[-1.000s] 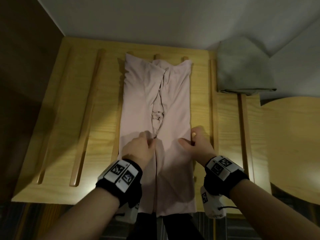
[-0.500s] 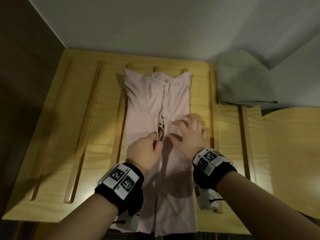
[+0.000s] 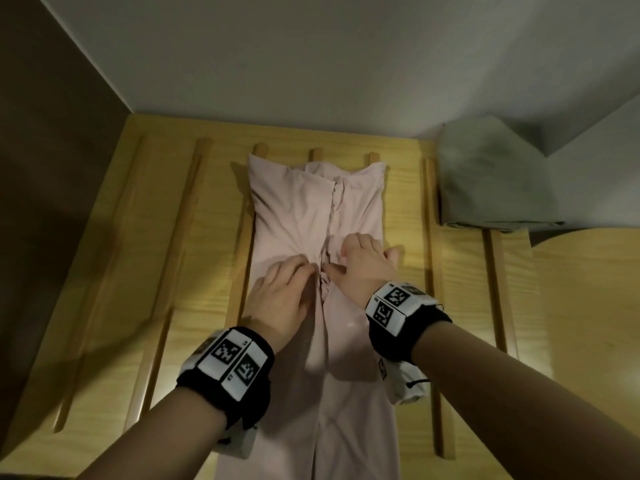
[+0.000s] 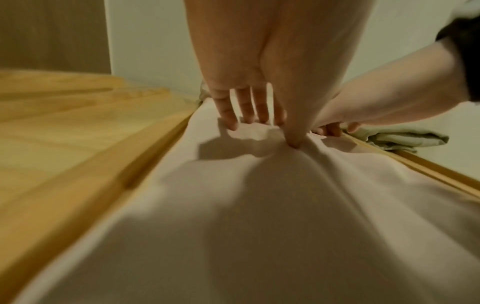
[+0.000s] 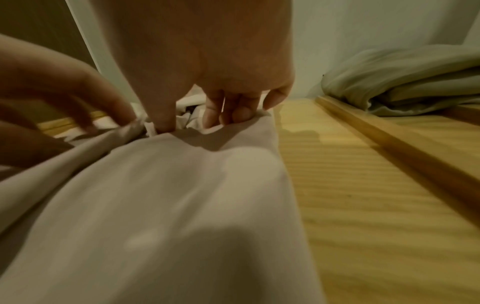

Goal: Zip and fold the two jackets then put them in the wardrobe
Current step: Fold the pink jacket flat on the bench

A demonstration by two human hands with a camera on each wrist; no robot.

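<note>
The zipping of the pink jacket point(image 3: 322, 258) appears to be in hand: bunched cloth at the centre seam is pinched by the left hand point(image 3: 280, 299), while the right hand point(image 3: 363, 268) is pressed on the right panel with fingers spread. The jacket is laid lengthwise on the slatted wooden surface point(image 3: 180, 271), smooth below the hands, puckered between them. Next, the seam probably needs tensioning so the slider, not discernible here, can travel upward.

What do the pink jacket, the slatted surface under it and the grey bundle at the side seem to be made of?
Pink jacket: thin, soft matte fabric, probably a light knit or synthetic; it puckers into fine creases under the left hand and right hand.
Slatted surface: light wood with visible grain, smooth, perhaps varnished.
Grey bundle: folded matte cloth, looking thicker; the fibre is unclear.
</note>
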